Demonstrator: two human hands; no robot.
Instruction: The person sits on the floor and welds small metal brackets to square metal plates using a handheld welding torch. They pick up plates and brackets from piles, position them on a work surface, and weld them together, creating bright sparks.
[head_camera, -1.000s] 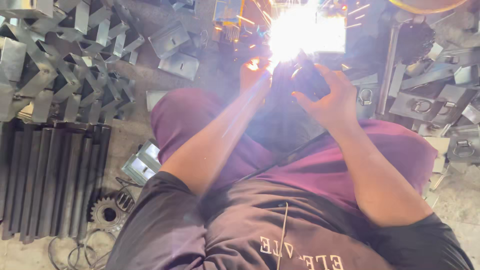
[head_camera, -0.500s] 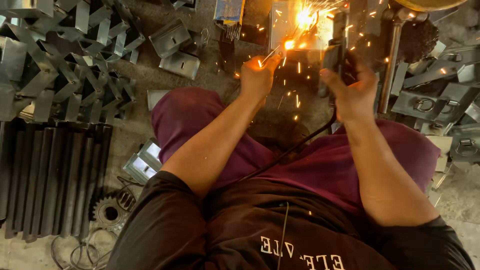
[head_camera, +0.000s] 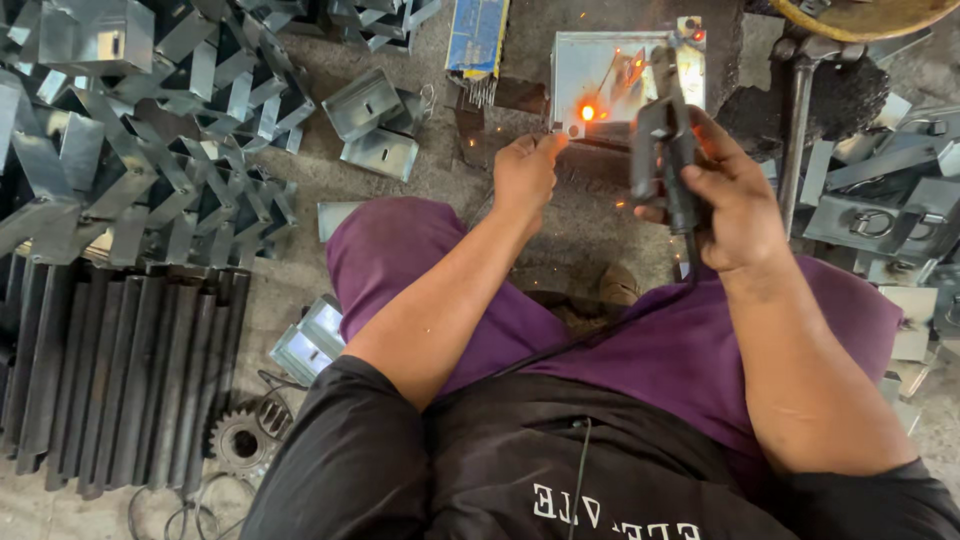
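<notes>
Metal plate (head_camera: 600, 75), near edge glowing: left hand (head_camera: 525, 170) pinches it, right hand (head_camera: 725, 195) grips electrode holder (head_camera: 668, 150).

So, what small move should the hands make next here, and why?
Probably lift the left hand away from the metal plate. Its fingertips sit right beside the orange glowing spot, and a few sparks are in the air. The right hand holds the black electrode holder above the plate, not on the spot.
</notes>
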